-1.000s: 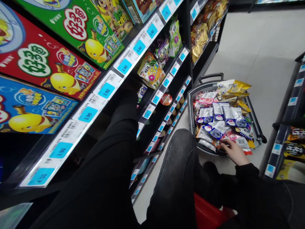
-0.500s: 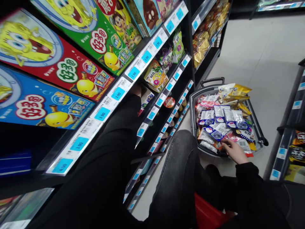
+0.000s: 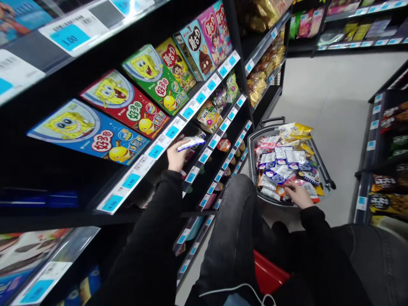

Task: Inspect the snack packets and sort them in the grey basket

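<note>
At the shelf on the left, my left hand [image 3: 176, 156] is closed on a flat white-and-blue candy packet [image 3: 191, 143]. It sits just in front of the shelf edge, below the snack boxes. On the floor to the right stands a grey shopping basket [image 3: 251, 159], heaped with candy bags. Silver-and-blue packets [image 3: 282, 155] lie in the middle of the heap, and yellow bags [image 3: 298, 130] are at its far end. At the basket's near side my right hand [image 3: 299, 195] pinches the edge of an orange-and-white packet [image 3: 280, 191]; its fingertips are partly hidden.
Blue [image 3: 86, 131], red [image 3: 124, 102] and green [image 3: 154, 76] cartoon boxes fill the shelf above my left hand. Price-tag rails [image 3: 172, 131] run along the shelf edges. My knee [image 3: 244, 191] is between shelf and basket. Another shelf unit [image 3: 366, 170] stands at right.
My left hand has come out from the lower shelf, where it was mostly hidden, holding a white-and-blue packet. My right hand stays at the basket. The view has shifted, showing more of the upper shelf.
</note>
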`<state>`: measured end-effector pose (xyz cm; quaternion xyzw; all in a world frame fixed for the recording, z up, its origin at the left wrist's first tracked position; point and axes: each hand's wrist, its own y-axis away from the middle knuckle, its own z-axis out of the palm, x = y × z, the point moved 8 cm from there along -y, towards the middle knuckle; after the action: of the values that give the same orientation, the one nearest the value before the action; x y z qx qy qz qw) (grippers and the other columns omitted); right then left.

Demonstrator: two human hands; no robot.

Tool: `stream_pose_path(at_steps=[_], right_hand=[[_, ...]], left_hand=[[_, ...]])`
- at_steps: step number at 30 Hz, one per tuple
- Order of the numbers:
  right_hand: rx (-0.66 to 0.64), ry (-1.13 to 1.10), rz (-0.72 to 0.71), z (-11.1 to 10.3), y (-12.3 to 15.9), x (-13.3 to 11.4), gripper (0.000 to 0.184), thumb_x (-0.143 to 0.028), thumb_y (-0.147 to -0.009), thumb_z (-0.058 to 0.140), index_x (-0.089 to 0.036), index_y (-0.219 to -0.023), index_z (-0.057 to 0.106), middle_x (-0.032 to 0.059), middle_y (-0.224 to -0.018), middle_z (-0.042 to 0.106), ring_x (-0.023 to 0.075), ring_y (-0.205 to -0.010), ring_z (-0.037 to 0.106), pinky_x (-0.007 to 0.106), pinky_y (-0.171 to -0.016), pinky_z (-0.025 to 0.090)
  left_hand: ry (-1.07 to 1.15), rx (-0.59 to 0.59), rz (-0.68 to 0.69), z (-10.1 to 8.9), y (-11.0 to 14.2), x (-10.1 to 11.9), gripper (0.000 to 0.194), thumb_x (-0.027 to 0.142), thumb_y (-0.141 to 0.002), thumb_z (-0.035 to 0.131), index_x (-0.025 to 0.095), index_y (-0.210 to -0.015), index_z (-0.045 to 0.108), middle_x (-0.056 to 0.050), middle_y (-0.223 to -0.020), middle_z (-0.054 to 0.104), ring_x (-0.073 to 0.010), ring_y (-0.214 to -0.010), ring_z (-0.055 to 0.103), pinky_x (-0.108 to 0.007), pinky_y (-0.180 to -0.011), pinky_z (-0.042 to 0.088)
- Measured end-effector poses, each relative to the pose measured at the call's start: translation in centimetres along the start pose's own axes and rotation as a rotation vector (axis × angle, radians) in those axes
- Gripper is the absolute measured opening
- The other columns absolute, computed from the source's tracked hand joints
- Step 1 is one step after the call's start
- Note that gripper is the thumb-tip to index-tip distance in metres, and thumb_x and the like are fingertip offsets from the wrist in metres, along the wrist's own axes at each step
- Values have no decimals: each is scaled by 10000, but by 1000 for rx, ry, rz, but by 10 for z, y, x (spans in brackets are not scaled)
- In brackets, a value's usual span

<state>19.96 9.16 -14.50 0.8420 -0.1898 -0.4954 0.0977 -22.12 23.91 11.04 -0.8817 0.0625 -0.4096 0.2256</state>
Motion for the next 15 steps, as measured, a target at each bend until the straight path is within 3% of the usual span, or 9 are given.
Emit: stream_pose_path(at_steps=[4, 7, 10, 12, 15], right_hand=[[-51, -329, 44, -6, 23, -27, 271, -387, -695, 576, -202, -882, 639, 75, -836, 694, 236, -779, 649, 384, -724, 519], [-266, -677, 11, 0, 61, -69, 390, -463, -713, 572, -230, -1025, 572, 71, -947, 674, 225, -807, 652, 394, -739, 522], [-458, -913, -143, -4, 105, -112, 543, -511, -710, 581, -256, -1181, 489, 69, -1136, 615, 232, -937, 629, 389, -784, 509], [-416, -908, -219, -14, 123, -117, 600, -449, -668, 659, -260, -1207, 477, 59, -1214, 576, 230, -1019, 596, 361, -824, 491], [-132, -792, -266, -36, 126, -95, 601, -413, -663, 675, -265, -1210, 475, 44, -1242, 564, 217, -1075, 562, 338, -864, 468]], left_hand=[[100, -219, 127, 21, 74, 47, 167, 309, -679, 720, 213, -817, 719, -61, -1154, 601, -247, -1128, 493, -414, -1018, 344], [420, -500, 155, 59, 132, 100, 119, 302, -657, 739, 226, -748, 732, -77, -1131, 608, -262, -1107, 510, -416, -978, 375], [795, -790, 104, 104, 175, 146, 112, 284, -603, 778, 194, -621, 712, -95, -1133, 601, -279, -1101, 522, -414, -964, 385], [1036, -857, -1, 130, 191, 163, 140, 246, -552, 806, 183, -614, 696, -87, -1200, 569, -294, -1143, 498, -420, -984, 370], [1330, -770, -280, 161, 207, 166, 344, 253, -589, 762, 230, -923, 684, -65, -1326, 478, -299, -1202, 455, -457, -995, 365]])
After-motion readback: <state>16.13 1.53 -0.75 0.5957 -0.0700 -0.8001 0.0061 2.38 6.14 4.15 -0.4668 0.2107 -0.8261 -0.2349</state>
